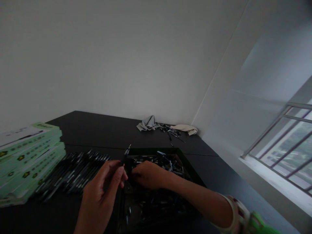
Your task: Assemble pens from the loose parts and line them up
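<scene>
My left hand (101, 195) is raised at the lower middle, its fingers around a slim black pen (125, 157) with a metal tip pointing up and away. My right hand (148, 175) reaches in from the right and hangs over a black tray (151, 150), its fingertips close to the pen's lower end. Its fingers are partly hidden, so I cannot tell whether it grips anything. The tray holds many loose dark pen parts (158, 161). Beside my left hand lies a dense row of black pens (73, 172).
A stack of pale green and white boxes (26, 159) sits at the left of the black table (97, 131). Grey cloth (147, 124), cream cloth (185, 129) and scattered small dark parts (170, 131) lie at the back. A barred window (285, 146) is on the right.
</scene>
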Motion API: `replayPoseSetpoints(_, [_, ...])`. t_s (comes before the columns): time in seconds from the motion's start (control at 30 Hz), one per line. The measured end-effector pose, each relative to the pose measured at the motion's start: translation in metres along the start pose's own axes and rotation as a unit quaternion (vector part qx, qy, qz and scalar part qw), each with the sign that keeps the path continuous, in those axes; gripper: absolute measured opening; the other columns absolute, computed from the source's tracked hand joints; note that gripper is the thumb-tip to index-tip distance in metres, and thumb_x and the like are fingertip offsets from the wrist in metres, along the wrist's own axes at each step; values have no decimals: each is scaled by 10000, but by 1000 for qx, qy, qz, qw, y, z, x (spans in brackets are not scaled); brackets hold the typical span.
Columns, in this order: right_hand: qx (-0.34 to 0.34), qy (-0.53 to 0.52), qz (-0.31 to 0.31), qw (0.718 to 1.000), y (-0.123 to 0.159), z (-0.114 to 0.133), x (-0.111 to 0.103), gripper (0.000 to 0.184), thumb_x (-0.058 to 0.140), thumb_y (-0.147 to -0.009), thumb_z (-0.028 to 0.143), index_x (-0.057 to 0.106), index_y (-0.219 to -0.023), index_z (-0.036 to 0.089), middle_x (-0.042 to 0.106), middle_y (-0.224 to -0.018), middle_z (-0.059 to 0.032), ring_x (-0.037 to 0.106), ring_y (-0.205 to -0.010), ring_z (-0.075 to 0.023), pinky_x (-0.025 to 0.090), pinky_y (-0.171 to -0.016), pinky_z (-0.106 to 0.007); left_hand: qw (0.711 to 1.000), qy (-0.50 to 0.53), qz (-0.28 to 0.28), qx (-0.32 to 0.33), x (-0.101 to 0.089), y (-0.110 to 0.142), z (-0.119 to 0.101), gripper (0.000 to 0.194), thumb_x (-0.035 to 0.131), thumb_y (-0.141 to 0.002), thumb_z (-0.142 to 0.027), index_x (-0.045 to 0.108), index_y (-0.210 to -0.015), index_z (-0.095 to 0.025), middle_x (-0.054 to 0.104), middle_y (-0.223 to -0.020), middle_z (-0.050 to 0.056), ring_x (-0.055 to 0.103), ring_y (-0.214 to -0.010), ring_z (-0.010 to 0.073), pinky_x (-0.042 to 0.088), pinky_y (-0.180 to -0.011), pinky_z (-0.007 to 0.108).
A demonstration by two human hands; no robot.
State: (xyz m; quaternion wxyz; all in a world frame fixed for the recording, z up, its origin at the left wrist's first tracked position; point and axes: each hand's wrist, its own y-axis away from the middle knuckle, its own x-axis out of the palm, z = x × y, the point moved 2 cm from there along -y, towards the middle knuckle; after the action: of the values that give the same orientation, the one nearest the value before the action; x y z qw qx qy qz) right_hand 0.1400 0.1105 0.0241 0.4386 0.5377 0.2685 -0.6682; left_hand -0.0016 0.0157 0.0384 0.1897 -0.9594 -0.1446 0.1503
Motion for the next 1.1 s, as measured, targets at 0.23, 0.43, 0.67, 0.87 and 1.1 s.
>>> replayPoseSetpoints(0.23, [-47, 94, 14, 994, -11, -4, 13, 277, 521, -804, 207, 633, -1054, 165, 649, -972, -104, 598, -848, -205, 393, -593, -256, 999, -19, 29, -15, -11, -5, 7, 276, 457, -867, -525, 518, -929, -263, 594, -778, -53, 580, -729, 111, 444, -657, 167])
replayPoseSetpoints(0.43, [-68, 124, 7, 990, -10, -3, 14, 278, 490, -827, 256, 609, -1075, 211, 633, -988, -66, 598, -835, -192, 354, -520, -250, 999, -33, 11, 12, -11, -10, 14, 297, 459, -854, -518, 543, -835, -233, 602, -704, -26, 600, -662, 137, 484, -594, 180])
replayPoseSetpoints(0.67, [-73, 134, 13, 988, -12, -2, 15, 311, 519, -816, 418, 602, -1023, 201, 628, -999, -61, 605, -820, -201, 382, -512, -248, 998, -48, -39, 14, -13, -11, 16, 362, 429, -841, -543, 574, -799, -215, 571, -581, -1, 614, -598, 183, 520, -554, 238])
replayPoseSetpoints(0.87, [-107, 141, 13, 984, -7, -1, 18, 331, 501, -837, 377, 554, -1122, 217, 565, -1112, -77, 571, -916, -213, 419, -555, -261, 998, -54, -42, 8, -16, -11, 17, 332, 453, -837, -536, 570, -830, -225, 589, -636, -7, 617, -631, 174, 518, -565, 223])
replayPoseSetpoints(1.1, [-165, 144, 27, 975, -6, -1, 23, 266, 482, -870, 280, 531, -1122, 214, 583, -1092, -53, 532, -982, -189, 422, -584, -251, 998, -53, -23, -7, -17, -9, 18, 251, 480, -844, -522, 537, -869, -279, 592, -731, -73, 590, -682, 93, 463, -614, 120])
